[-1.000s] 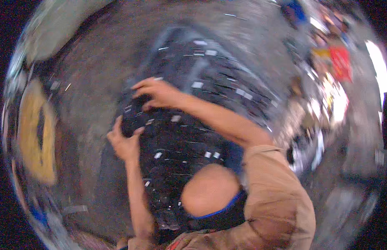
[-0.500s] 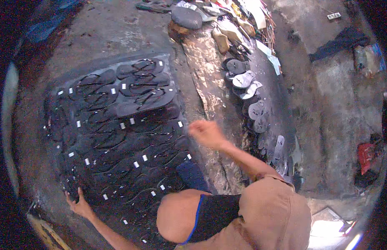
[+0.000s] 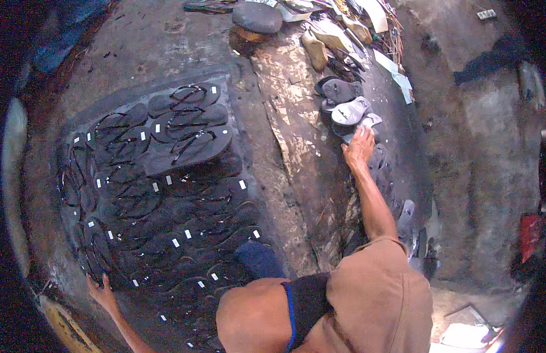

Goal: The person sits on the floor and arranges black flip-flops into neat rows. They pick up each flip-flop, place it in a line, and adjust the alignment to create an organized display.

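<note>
Many black flip-flops with thin straps and small white tags lie in close rows on a dark mat to my left. My left hand is at the near left corner of these rows, thumb and fingers apart, by the end of a flip-flop. On the right, my right hand reaches to a row of grey sandal soles. Its outstretched fingers touch a pale sole, and the thumb stands apart from them. Just beyond lies another light grey sole with a dark mark. The fingertips partly hide the touched sole.
Shoe lasts and scraps are heaped at the far end, beside a dark rounded block. A worn brown strip runs between the flip-flops and the soles. My bent knee is close to the rows. A red item lies at far right.
My right hand has moved right and away from me, from beside the flip-flop rows to the pale soles. The left hand stays at the left corner of the rows. The view has shifted slightly.
</note>
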The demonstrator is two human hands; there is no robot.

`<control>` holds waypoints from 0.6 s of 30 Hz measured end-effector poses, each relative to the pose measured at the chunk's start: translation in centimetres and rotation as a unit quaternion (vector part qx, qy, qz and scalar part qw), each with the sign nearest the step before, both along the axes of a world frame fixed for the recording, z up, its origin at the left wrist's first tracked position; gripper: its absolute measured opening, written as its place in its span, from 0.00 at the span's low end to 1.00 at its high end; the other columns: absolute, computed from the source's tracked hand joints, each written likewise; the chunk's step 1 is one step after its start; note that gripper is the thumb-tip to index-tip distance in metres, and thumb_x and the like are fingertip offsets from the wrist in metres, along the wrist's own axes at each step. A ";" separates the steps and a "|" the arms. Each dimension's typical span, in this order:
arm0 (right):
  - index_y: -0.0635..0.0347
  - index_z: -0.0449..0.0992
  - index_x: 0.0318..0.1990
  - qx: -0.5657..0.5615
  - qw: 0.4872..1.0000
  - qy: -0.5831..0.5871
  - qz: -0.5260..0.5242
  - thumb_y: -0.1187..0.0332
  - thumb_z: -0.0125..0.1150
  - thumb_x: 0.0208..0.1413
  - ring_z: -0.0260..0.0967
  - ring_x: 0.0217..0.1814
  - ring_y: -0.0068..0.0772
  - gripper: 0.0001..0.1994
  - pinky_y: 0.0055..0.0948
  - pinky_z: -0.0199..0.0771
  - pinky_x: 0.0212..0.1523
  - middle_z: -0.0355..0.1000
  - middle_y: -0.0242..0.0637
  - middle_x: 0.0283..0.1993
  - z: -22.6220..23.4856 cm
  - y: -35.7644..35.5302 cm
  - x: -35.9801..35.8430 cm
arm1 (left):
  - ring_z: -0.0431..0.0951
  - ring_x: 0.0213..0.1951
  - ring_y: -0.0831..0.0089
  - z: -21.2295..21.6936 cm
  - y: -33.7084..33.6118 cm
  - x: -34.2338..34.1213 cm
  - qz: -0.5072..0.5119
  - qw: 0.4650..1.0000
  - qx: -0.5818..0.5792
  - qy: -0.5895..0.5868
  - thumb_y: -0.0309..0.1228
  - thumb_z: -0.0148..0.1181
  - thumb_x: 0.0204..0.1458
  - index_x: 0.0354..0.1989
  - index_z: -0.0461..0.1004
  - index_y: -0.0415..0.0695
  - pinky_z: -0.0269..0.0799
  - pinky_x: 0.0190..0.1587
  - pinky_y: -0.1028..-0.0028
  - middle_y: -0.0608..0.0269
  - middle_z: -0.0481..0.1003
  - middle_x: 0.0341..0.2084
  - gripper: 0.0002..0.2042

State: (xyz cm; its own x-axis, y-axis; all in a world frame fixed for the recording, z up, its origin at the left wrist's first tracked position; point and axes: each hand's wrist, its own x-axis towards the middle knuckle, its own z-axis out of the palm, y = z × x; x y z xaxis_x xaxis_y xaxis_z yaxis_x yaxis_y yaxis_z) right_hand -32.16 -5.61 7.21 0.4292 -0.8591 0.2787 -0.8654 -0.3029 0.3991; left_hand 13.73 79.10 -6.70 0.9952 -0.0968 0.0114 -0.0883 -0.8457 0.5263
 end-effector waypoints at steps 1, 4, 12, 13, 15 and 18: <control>0.59 0.72 0.65 -0.007 0.999 -0.008 0.038 0.65 0.76 0.50 0.64 0.73 0.49 0.33 0.45 0.67 0.70 0.69 0.43 0.68 -0.3 -0.8 -1.4 | 0.71 0.55 0.56 -1.0 0.6 0.4 -0.003 1.000 -0.008 0.010 0.42 0.73 0.59 0.75 0.66 0.45 0.69 0.61 0.57 0.50 0.70 0.66 0.37; 0.53 0.82 0.57 -0.020 0.989 -0.067 0.132 0.75 0.57 0.59 0.73 0.68 0.45 0.19 0.44 0.68 0.71 0.79 0.40 0.61 -0.3 -2.9 -8.0 | 0.71 0.56 0.54 -1.6 1.6 0.6 -0.001 0.999 0.023 0.036 0.41 0.72 0.60 0.75 0.66 0.46 0.69 0.62 0.56 0.46 0.69 0.65 0.36; 0.57 0.82 0.57 0.023 0.971 -0.160 0.176 0.77 0.57 0.57 0.71 0.71 0.47 0.20 0.42 0.71 0.71 0.77 0.41 0.66 3.2 -1.9 -11.9 | 0.69 0.64 0.50 -0.8 -0.5 -1.9 -0.083 0.995 0.031 -0.037 0.37 0.70 0.61 0.76 0.64 0.46 0.66 0.66 0.55 0.41 0.65 0.64 0.35; 0.57 0.82 0.56 0.022 0.967 -0.169 0.190 0.77 0.57 0.57 0.72 0.71 0.47 0.20 0.42 0.71 0.71 0.78 0.41 0.65 3.1 -2.2 -11.9 | 0.69 0.65 0.50 -1.2 -0.1 -2.0 -0.080 0.996 0.011 -0.029 0.36 0.70 0.61 0.76 0.64 0.46 0.66 0.67 0.55 0.41 0.65 0.64 0.35; 0.59 0.83 0.56 -0.024 0.964 -0.213 0.158 0.76 0.60 0.58 0.73 0.70 0.47 0.18 0.42 0.71 0.70 0.79 0.43 0.64 4.9 -3.2 -11.8 | 0.69 0.66 0.51 -2.7 0.5 -2.6 -0.064 0.997 -0.034 -0.016 0.35 0.70 0.61 0.76 0.63 0.45 0.66 0.67 0.56 0.42 0.66 0.65 0.35; 0.58 0.82 0.58 -0.080 0.944 -0.271 0.170 0.70 0.64 0.62 0.75 0.67 0.48 0.17 0.43 0.72 0.69 0.79 0.44 0.63 10.5 -1.4 -9.3 | 0.69 0.66 0.56 1.2 -1.0 -6.3 -0.050 0.995 -0.075 0.051 0.30 0.70 0.61 0.76 0.64 0.45 0.69 0.64 0.61 0.47 0.66 0.69 0.34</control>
